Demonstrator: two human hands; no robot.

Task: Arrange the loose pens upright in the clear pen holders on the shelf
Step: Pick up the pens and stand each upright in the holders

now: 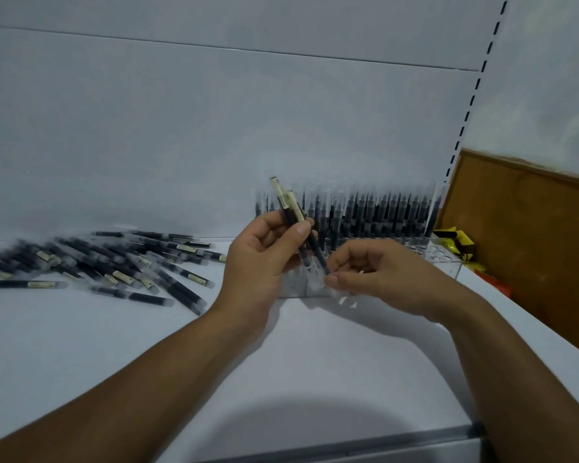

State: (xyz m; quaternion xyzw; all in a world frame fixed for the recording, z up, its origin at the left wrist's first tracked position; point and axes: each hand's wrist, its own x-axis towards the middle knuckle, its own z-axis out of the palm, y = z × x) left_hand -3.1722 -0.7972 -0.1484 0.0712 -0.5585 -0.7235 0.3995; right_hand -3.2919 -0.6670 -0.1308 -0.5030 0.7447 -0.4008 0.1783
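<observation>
My left hand [264, 252] grips a few black pens [293, 212] with cream labels, their ends pointing up and back. My right hand [381, 272] pinches the lower clear-capped end of one of those pens at about the holder's front edge. The clear pen holder [448, 262] stands behind my hands against the back panel; its rear rows are packed with upright black pens [381, 208], and some front holes on the right stand free. A pile of loose pens [107, 262] lies flat on the white shelf [315, 362] to the left.
A brown wooden board [528, 235] leans at the right end of the shelf, with yellow [455, 242] and red packaging at its foot. A slotted upright runs up the back panel at the right. The shelf's grey front edge [381, 446] is at the bottom.
</observation>
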